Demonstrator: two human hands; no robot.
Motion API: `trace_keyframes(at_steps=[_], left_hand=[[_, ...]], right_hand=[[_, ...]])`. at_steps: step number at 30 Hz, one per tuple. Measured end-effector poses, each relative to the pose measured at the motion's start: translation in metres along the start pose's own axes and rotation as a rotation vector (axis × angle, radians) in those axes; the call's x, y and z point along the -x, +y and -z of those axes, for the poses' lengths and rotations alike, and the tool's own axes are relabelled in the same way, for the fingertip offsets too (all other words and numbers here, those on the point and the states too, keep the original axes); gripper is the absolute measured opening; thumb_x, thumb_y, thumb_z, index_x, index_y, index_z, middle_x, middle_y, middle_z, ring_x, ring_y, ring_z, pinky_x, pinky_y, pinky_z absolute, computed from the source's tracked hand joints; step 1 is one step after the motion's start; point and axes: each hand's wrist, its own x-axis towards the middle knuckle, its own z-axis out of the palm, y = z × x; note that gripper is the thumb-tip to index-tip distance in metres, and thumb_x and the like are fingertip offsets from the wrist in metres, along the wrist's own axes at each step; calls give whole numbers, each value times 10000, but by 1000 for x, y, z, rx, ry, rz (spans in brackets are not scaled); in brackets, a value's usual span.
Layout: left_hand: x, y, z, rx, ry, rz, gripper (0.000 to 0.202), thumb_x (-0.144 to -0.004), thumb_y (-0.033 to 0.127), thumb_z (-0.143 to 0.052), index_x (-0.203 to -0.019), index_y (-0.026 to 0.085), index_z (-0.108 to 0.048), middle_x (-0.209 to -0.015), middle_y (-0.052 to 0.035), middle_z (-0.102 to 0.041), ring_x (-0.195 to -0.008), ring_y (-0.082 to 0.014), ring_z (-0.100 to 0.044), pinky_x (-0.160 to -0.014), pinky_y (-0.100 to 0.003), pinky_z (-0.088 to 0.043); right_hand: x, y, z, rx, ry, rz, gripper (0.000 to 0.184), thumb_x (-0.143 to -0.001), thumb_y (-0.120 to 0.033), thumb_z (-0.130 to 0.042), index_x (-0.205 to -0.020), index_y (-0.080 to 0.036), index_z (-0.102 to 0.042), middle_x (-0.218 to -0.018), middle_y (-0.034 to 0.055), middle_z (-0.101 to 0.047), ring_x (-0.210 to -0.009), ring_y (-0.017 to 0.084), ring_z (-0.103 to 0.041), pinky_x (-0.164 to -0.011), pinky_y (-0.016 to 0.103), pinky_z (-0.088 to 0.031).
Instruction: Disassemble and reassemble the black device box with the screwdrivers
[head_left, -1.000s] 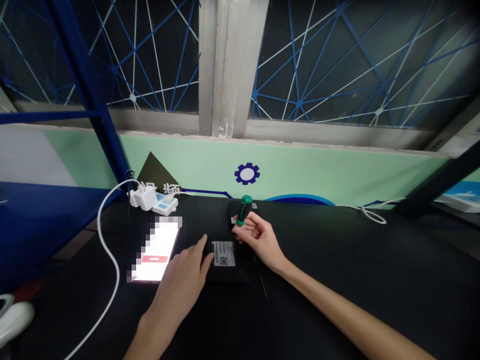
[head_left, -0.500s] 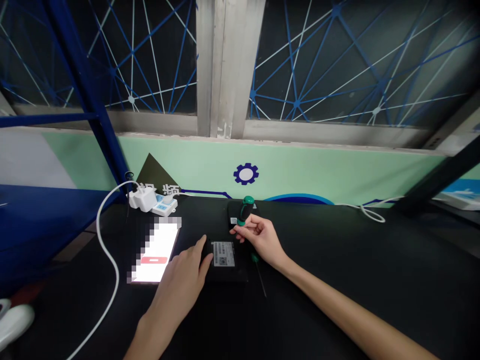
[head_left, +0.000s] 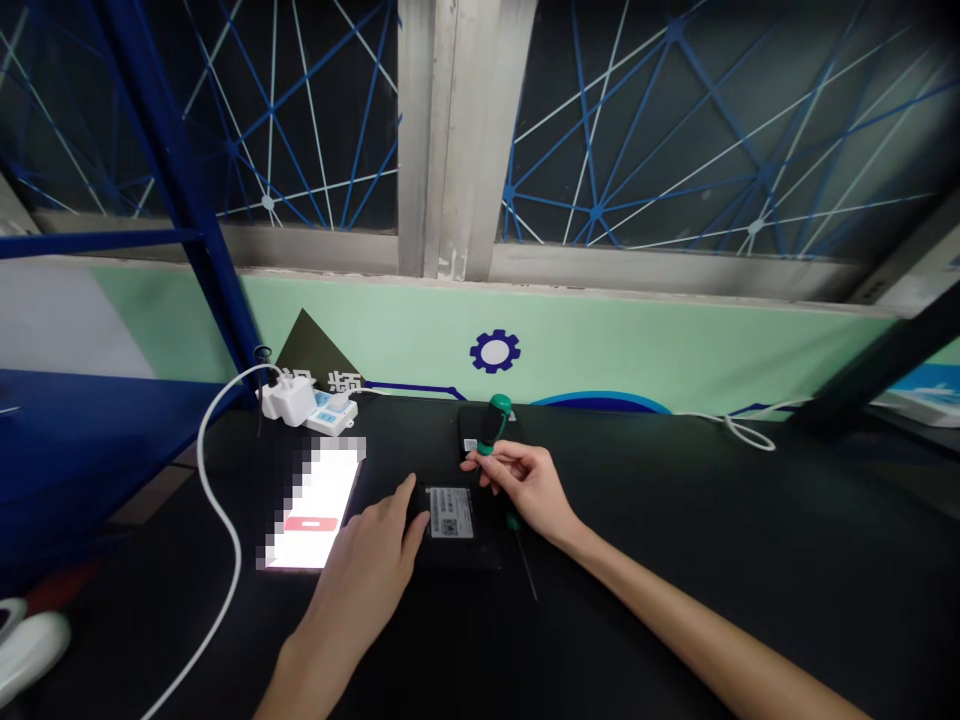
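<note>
A flat black device [head_left: 484, 553] with a white printed label lies on the dark table. My left hand [head_left: 375, 545] holds its left side, with thumb and forefinger apart along the edge. Pinched in the fingers of my right hand [head_left: 529, 485] is a green-and-black screwdriver [head_left: 495, 422], standing nearly upright and leaning a little right. Its tip is hard to make out against the device's far right part. A second screwdriver [head_left: 526, 565] with a thin shaft lies beside the device, its green handle partly under my right hand.
Behind the screwdriver lies another black item [head_left: 470, 422] with a small label. To the left are a lit screen [head_left: 322, 500], a white power strip [head_left: 334, 412] with plugs, and a white cable [head_left: 225, 510]. A white object [head_left: 34, 650] sits at lower left. The wall [head_left: 405, 330] bounds the table's back.
The view has shifted slightly. The screwdriver in my right hand leans a little more to the right. My left hand stays on the black device.
</note>
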Motion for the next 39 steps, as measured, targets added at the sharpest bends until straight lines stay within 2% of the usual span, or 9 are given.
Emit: trace_keyframes(at_steps=[3,6,10,14,23,26,32,36,39], left_hand=[[0,0,0,7,3,-11,514,-1036,352,-375,-1501,139,-424,-1283,-156,-679,-1097,-304,-682,-854,-381,-538],[0,0,0,9,-1,-11,513,-1036,345,-376,-1503,138,-419,-1278,-157,-680,-1110,-306,-676,-862,-390,-539],[0,1,0,9,-14,-3,505,-1039,341,-370,-1502,144,-420,-1271,-152,-684,-1102,-303,-679,-869,-399,-537],[-1,0,-1,-7,-12,0,507,-1038,337,-370,-1507,150,-409,-1295,-149,-673,-1127,-302,-670,-883,-391,-528],[0,-2,-3,2,-2,-11,518,-1032,357,-363,-1504,149,-415,-1283,-156,-680,-1110,-303,-679,-859,-381,-531],[0,-1,-3,-3,5,-9,513,-1031,352,-361,-1500,152,-422,-1268,-153,-688,-1094,-305,-684,-856,-388,-530],[0,-3,-3,14,0,-14,521,-1032,365,-358,-1507,156,-409,-1302,-147,-670,-1127,-303,-669,-875,-388,-527],[0,-3,-2,8,-5,-8,520,-1033,364,-354,-1505,155,-413,-1272,-147,-687,-1108,-294,-679,-855,-365,-527],[0,-2,-2,2,8,-13,519,-1032,369,-348,-1501,159,-417,-1253,-147,-695,-1084,-293,-687,-842,-366,-526]], right_hand=[[0,1,-2,15,36,22,369,-771,-539,-758,-727,-176,-707,-629,34,-681,-505,129,-553,-467,250,-452],[0,3,-4,1,74,31,377,-705,-509,-825,-628,-186,-646,-563,4,-632,-483,129,-548,-475,259,-462],[-2,6,-5,-78,97,-13,436,-622,-485,-888,-607,-202,-557,-580,4,-661,-510,147,-601,-511,273,-514],[-2,7,-3,-115,116,-30,480,-557,-482,-923,-639,-207,-538,-597,4,-680,-541,164,-638,-526,276,-533],[-1,7,-2,-113,96,-42,419,-625,-502,-883,-663,-194,-602,-700,67,-748,-594,182,-664,-543,278,-543],[-1,8,-2,-80,95,-22,394,-659,-516,-856,-674,-194,-630,-674,51,-723,-573,169,-633,-538,277,-528],[-2,5,-2,-5,111,46,366,-722,-521,-805,-673,-191,-654,-573,-24,-540,-476,106,-467,-464,249,-415],[-1,4,-3,13,95,72,355,-752,-519,-781,-696,-186,-673,-614,-14,-536,-502,104,-451,-485,251,-417],[-1,7,-4,4,88,78,339,-740,-505,-799,-718,-192,-670,-639,-1,-584,-548,128,-511,-548,269,-471]])
